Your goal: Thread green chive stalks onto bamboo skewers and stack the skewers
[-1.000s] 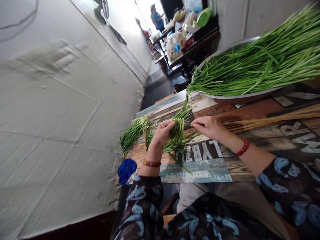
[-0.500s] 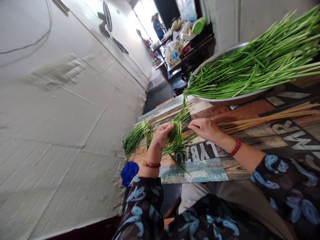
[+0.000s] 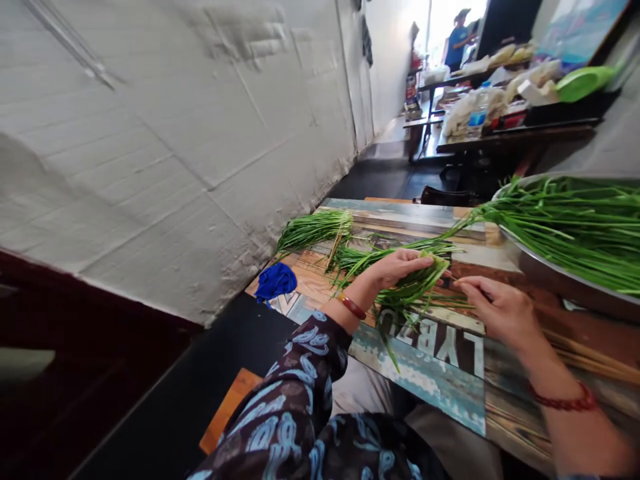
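Note:
My left hand (image 3: 397, 267) is closed round a folded bunch of garlic chives (image 3: 417, 288) above the table. Close on its right, my right hand (image 3: 495, 307) pinches the end of a thin bamboo skewer (image 3: 453, 279), which points at the bunch; how far the tip goes in is hidden. Loose green chives (image 3: 353, 260) lie behind and left of my left hand. Farther left rests a finished-looking bundle of chives (image 3: 315, 230) with skewers (image 3: 336, 248) sticking out. Several bare bamboo skewers (image 3: 585, 357) lie partly behind my right wrist.
A metal basin (image 3: 530, 257) heaped with long chives stands on the right, some strands trailing over its rim. On the table's left corner lies a crumpled blue cloth (image 3: 276, 283). A white wall (image 3: 200, 173) runs along the left. Behind, a cluttered table (image 3: 520, 139) and a person (image 3: 457, 43).
The camera view has turned and levelled, so the table sits differently in the picture. My left hand still holds the bunch, now tilted over; my right hand keeps its pinch beside it.

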`<state>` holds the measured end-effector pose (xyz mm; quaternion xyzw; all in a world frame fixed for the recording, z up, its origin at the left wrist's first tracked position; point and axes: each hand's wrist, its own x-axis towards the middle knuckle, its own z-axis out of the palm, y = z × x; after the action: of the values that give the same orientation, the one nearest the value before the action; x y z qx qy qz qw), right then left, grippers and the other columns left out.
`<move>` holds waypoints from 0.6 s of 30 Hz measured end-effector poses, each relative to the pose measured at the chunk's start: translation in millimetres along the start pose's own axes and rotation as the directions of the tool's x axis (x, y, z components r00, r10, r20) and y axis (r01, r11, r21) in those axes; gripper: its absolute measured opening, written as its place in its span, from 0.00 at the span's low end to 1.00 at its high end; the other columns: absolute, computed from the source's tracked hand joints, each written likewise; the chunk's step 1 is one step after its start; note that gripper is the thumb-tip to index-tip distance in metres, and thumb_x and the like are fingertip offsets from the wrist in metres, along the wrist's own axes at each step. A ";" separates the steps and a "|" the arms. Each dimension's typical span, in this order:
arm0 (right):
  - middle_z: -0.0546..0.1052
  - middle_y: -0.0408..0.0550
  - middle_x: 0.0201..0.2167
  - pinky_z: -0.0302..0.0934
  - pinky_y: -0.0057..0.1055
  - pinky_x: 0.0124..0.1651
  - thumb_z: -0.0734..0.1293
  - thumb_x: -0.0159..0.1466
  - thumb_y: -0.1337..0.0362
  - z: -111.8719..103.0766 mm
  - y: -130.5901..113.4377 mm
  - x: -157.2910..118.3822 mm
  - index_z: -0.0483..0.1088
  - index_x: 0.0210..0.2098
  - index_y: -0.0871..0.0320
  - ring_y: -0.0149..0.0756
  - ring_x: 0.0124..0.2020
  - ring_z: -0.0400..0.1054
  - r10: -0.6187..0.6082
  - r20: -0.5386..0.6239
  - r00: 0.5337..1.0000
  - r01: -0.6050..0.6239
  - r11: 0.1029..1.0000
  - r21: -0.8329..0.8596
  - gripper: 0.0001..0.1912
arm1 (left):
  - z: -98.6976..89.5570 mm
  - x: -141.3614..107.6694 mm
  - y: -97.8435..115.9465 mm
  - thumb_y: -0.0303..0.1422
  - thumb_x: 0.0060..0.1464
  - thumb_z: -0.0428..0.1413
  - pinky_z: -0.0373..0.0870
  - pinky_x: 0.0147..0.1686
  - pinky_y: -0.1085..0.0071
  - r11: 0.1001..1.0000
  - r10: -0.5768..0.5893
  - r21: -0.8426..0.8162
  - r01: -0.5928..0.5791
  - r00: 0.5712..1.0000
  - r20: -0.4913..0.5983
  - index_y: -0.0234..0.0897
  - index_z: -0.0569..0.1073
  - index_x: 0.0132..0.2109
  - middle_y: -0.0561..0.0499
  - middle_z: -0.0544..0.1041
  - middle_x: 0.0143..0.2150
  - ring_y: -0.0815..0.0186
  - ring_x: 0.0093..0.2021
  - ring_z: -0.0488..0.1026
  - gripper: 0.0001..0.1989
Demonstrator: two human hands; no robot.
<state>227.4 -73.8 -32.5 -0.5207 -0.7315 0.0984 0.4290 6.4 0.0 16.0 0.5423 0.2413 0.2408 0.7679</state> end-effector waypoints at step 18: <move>0.82 0.51 0.37 0.70 0.40 0.40 0.61 0.67 0.60 2.5 -8.8 -11.3 0.75 0.40 0.50 0.46 0.36 0.77 -0.061 0.015 0.998 0.063 0.969 -0.240 0.10 | -2.5 4.0 -12.5 0.48 0.51 0.61 0.74 0.37 0.71 0.987 -0.071 -0.141 0.077 0.996 0.047 0.29 0.81 0.40 0.45 0.81 0.30 0.67 0.30 0.76 0.23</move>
<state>220.7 -86.4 -34.8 -0.5454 -0.7554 -0.0024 0.3631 9.2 0.6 3.0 0.4816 0.2274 0.2175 0.8179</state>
